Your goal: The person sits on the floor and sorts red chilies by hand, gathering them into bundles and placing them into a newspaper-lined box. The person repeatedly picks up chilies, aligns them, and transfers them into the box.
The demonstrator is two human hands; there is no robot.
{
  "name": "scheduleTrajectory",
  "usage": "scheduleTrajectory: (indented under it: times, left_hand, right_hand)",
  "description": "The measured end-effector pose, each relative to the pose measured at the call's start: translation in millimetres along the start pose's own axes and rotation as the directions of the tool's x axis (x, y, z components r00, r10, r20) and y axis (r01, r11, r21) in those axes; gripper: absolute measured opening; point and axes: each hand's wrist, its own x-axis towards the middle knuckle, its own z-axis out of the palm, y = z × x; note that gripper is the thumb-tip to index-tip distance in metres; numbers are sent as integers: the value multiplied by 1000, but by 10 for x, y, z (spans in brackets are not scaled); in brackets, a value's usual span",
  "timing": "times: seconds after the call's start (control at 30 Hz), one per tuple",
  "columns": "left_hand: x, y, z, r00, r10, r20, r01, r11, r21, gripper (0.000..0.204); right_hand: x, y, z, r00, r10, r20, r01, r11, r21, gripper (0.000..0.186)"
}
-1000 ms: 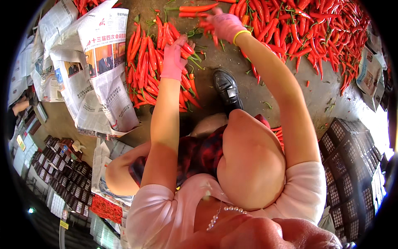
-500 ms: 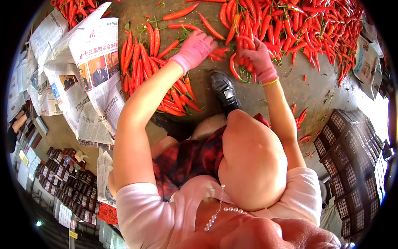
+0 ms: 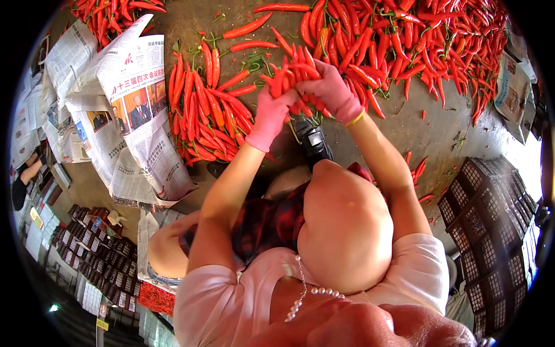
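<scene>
Both my hands wear pink gloves and meet over my raised knee. My left hand (image 3: 270,115) and my right hand (image 3: 332,92) together grip a bunch of red chili peppers (image 3: 292,72), held with the tips pointing away from me. Just left of my left hand, a neat row of red chilies (image 3: 202,113) lies on the ground. A large loose heap of red chilies (image 3: 404,46) spreads across the ground beyond my right hand. A yellow band circles my right wrist.
Crumpled newspapers (image 3: 124,115) lie on the ground at the left. Black plastic crates (image 3: 491,231) stand stacked at the right, more crates (image 3: 92,260) at the lower left. My black shoe (image 3: 312,141) rests below my hands. Another pile of chilies (image 3: 113,11) lies at the top left.
My hands have drawn back from the piles and come together, now both closed around one bunch of chilies lifted off the ground.
</scene>
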Motion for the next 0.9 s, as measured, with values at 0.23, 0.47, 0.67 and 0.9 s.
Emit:
scheduleTrajectory:
  times: [0.23,0.47,0.67,0.9]
  left_hand:
    - [812,118,146,974,-128,-187,22,876,-483,20]
    - [788,545,-513,995,-32,98,0,952,305,17]
    - [1198,987,-868,987,80,143,-164,481,861,47]
    - [1148,1033,-377,975,156,158,-193,946,261,39]
  right_hand:
    - [1031,116,-284,991,96,-97,-132,854,-503,28]
    - [712,142,-18,950,240,202,-288,923,257,23]
    - [1186,753,620,992,122,-45,-58,727,684,24]
    - [1088,-370,94,998,6,65,-1,998,-70,27]
